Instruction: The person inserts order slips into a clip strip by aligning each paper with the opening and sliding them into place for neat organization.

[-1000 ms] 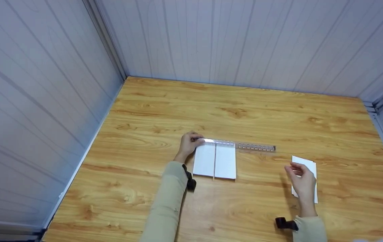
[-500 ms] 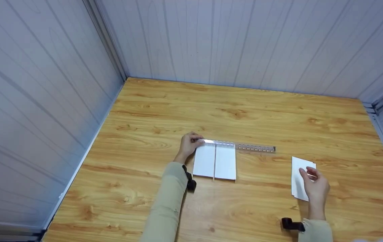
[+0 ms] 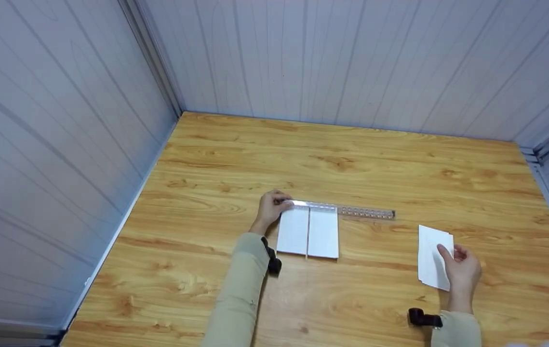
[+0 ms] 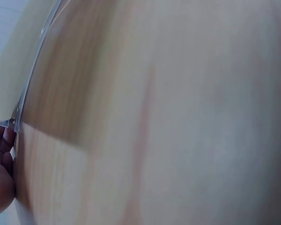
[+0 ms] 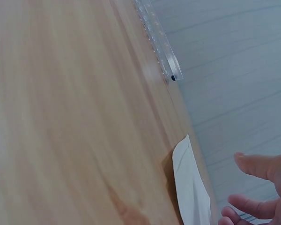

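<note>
While the left hand (image 3: 271, 207) pinches its left end, a clear ruler (image 3: 341, 209) points across the desk (image 3: 235, 159), its long axis running left to right and its right end slanting slightly nearer the person. It lies along the far edges of two flat white rectangles (image 3: 323, 233), split by a thin brown line. Well to their right, overlapping white sheets (image 3: 431, 258) lie lengthwise away from the person, smooth and slightly curved. Over their right edge the right hand (image 3: 464, 272) is loose, thumb and fingers apart. Pale, streaked panel walls (image 3: 279, 58) enclose the yellowish wood-grain desk.
</note>
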The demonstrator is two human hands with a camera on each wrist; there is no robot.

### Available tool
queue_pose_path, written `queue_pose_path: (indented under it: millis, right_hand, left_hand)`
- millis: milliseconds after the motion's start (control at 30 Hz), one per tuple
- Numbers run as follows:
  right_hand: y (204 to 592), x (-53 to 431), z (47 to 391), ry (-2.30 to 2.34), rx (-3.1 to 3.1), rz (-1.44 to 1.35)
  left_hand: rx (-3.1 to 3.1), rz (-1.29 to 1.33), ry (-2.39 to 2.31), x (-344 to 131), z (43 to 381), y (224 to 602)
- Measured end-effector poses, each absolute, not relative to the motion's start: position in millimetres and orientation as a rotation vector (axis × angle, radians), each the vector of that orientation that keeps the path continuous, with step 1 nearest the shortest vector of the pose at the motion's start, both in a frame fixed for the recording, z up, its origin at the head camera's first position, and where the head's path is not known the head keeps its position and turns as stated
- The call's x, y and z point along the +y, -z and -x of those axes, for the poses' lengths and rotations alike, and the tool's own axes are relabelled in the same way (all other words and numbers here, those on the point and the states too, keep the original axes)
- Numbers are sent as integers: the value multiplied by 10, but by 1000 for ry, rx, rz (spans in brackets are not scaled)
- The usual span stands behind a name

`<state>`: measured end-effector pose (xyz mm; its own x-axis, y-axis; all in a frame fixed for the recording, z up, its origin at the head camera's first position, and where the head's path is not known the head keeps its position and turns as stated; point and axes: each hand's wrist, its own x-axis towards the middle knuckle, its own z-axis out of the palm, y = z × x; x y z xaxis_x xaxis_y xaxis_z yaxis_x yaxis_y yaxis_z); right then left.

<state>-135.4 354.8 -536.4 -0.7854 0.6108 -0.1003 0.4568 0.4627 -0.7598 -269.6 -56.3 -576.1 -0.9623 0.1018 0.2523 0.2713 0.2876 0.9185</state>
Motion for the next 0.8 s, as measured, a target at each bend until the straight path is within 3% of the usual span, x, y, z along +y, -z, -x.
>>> queue_pose_path:
  millis: [667, 800]
  right_hand:
    - [5402, 3631, 1373, -1350, -2613, 1070]
    - [5395, 3621, 1374, -1362, -2604, 1064]
  left_hand:
    - [-2366, 381, 1761, -555, 2666, 5745]
    - [-2329, 420, 1814, -554, 2580, 5568]
